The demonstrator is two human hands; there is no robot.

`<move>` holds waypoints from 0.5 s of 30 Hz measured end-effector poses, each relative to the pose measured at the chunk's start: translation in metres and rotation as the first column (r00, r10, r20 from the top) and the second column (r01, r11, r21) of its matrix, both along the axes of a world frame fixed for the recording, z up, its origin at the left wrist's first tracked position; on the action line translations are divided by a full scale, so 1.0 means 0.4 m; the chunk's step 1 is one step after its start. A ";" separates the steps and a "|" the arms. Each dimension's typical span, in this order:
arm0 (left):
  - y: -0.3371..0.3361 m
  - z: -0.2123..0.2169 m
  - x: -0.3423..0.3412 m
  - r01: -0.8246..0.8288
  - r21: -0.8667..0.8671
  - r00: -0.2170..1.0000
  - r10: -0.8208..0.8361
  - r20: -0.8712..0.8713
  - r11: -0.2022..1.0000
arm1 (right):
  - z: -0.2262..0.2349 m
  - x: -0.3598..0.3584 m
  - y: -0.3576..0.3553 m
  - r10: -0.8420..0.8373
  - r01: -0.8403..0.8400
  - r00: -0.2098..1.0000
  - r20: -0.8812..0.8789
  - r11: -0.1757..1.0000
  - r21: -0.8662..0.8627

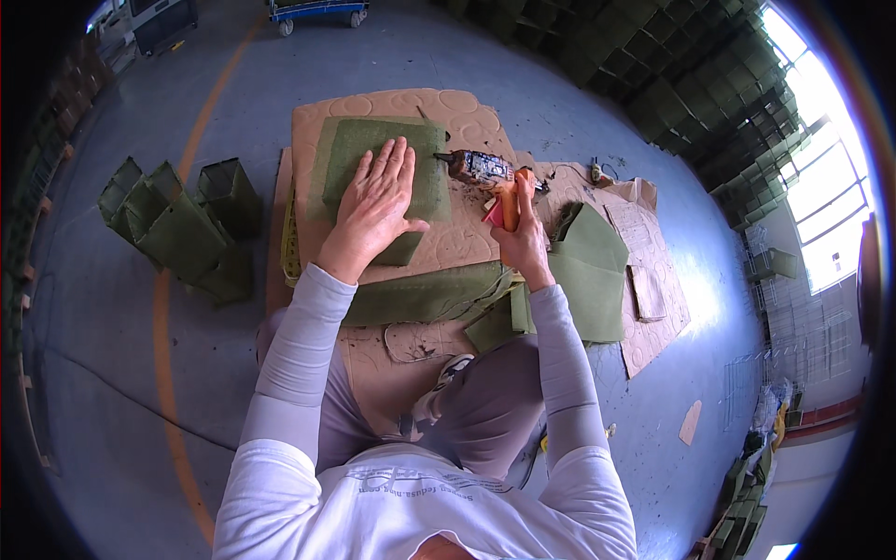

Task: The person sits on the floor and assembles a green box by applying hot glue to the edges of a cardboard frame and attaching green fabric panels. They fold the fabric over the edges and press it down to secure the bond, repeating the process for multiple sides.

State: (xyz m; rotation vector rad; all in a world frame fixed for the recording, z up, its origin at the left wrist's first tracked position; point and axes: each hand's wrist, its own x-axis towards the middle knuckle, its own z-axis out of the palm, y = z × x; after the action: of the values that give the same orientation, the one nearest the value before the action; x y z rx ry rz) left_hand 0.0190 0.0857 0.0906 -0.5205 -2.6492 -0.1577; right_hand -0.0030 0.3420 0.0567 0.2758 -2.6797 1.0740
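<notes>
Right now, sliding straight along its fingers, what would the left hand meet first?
The left hand, on the green sheets, would probably first reach the brown board past their far edge; depth is unclear.

- The green panel [427, 191] lies flat on the brown board [467, 117], roughly square and coarse-textured, its darker layer over a paler one that shows along the left edge; the left hand [378, 196] rests spread across it.
- The gun-shaped tool [481, 168] has an orange handle and a dark, stained body; gripped in the right hand [525, 233], it points leftward, its narrow tip at the panel's right edge, contact unclear.
</notes>
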 end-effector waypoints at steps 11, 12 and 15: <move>0.005 0.016 0.008 -0.008 0.015 0.999 0.007 0.050 1.000 | -0.037 -0.113 -0.007 0.003 -0.005 0.999 -0.034 0.999 -0.034; 0.003 0.013 0.008 -0.009 0.016 0.999 0.008 0.048 1.000 | -0.040 -0.120 -0.012 0.003 -0.004 1.000 -0.030 0.999 -0.033; 0.000 0.013 0.010 -0.014 0.017 0.999 0.013 0.050 1.000 | -0.045 -0.129 -0.018 0.005 -0.006 1.000 -0.024 0.999 -0.044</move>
State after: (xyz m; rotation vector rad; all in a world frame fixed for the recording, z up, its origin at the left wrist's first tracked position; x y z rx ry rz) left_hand 0.0230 0.0857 0.0957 -0.4991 -2.6964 -0.1922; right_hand -0.0546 0.3347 0.0388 0.2868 -2.6323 1.1228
